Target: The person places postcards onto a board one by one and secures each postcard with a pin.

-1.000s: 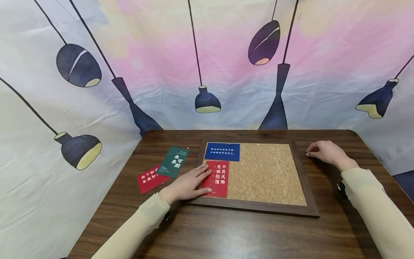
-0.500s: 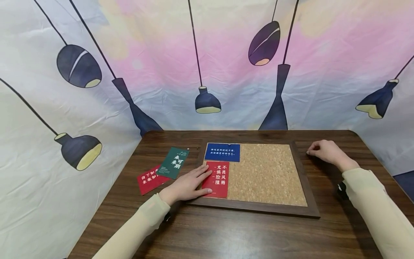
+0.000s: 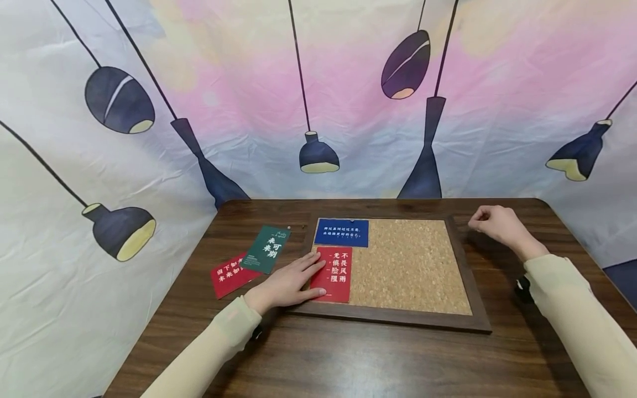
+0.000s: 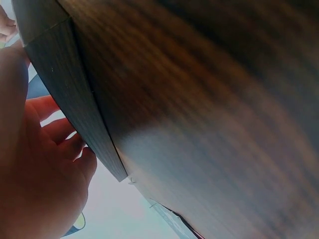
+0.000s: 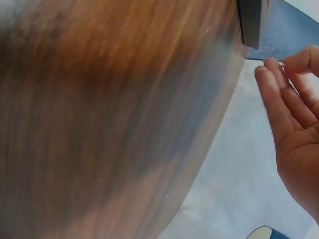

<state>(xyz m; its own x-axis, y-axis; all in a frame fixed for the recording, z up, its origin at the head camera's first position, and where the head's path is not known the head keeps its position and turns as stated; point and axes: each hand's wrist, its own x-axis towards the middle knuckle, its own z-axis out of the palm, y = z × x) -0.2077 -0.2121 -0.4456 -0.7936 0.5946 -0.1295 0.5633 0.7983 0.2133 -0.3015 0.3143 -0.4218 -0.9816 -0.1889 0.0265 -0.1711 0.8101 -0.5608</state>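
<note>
Partly hidden, the red card [image 3: 339,290] on the corkboard [image 3: 408,271] lies with its left edge under the spread fingers of the left hand [image 3: 285,283]; its columns read 不畏风雨 and 无惧险阻. Beyond the board's right edge, the right hand [image 3: 500,228] has thumb and fingertips drawn together; whether it pinches anything, I cannot tell. On the tabletop [image 3: 398,362], a green card [image 3: 259,260] reading 未来可期 covers the line ends of a second red card [image 3: 224,286], beginning 当下如 and 未来如. The blue card's [image 3: 330,241] small white writing is hard to read.
</note>
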